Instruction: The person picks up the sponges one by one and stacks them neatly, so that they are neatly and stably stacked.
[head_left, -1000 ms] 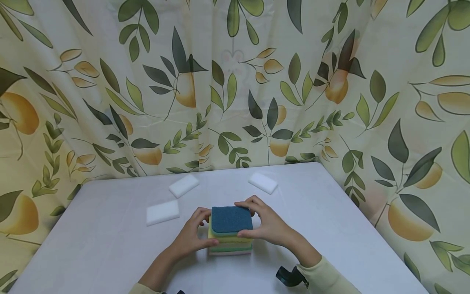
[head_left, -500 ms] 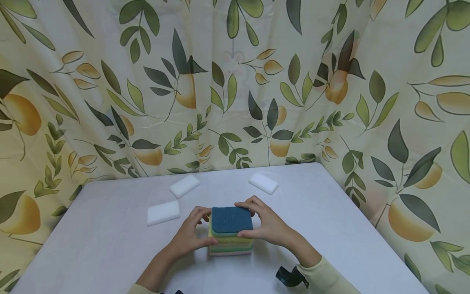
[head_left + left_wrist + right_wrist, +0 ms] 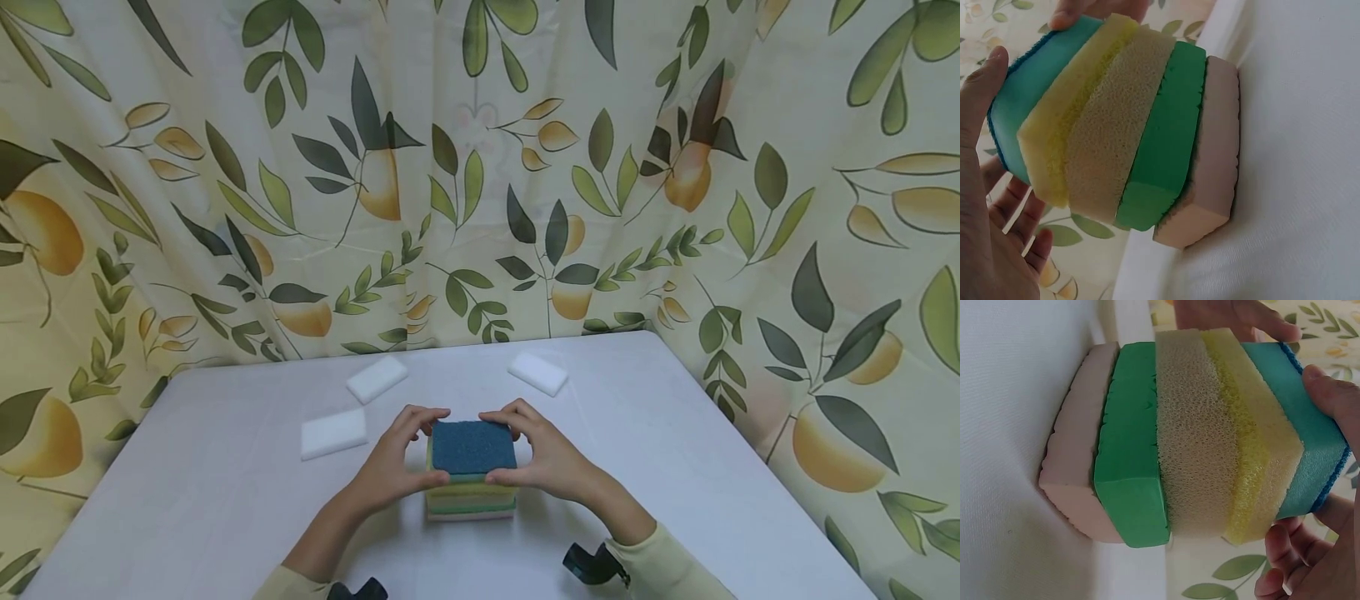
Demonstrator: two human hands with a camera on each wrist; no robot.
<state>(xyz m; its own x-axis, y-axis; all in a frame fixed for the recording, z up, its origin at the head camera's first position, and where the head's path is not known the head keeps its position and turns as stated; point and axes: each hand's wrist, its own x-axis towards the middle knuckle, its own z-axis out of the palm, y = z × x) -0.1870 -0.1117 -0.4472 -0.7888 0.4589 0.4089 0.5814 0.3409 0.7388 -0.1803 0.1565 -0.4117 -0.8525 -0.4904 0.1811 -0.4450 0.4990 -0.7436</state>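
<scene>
A stack of sponges stands on the table before me in the head view. Topmost is a blue sponge (image 3: 474, 447) with a dark scouring face. Below it, the left wrist view shows a yellow sponge (image 3: 1054, 131), a beige sponge (image 3: 1110, 125), a green sponge (image 3: 1166, 131) and a pink sponge (image 3: 1213, 137) at the bottom. My left hand (image 3: 393, 462) holds the blue sponge's left side, thumb at the front and fingers behind. From the right, my right hand (image 3: 551, 458) grips the same sponge with its thumb in front. The stack partly hides the far fingers.
Three white sponge blocks lie farther back on the white table (image 3: 225, 500): one block (image 3: 334, 434) at left, another block (image 3: 377, 380) behind it, and a third block (image 3: 537, 373) at right. A leaf-patterned curtain (image 3: 480, 250) hangs behind. Black wrist devices (image 3: 596, 565) sit at both sleeves.
My left hand has risen from the stack's lower left side to the top blue sponge, its fingers reaching the back corner. The right hand and the stack look unmoved.
</scene>
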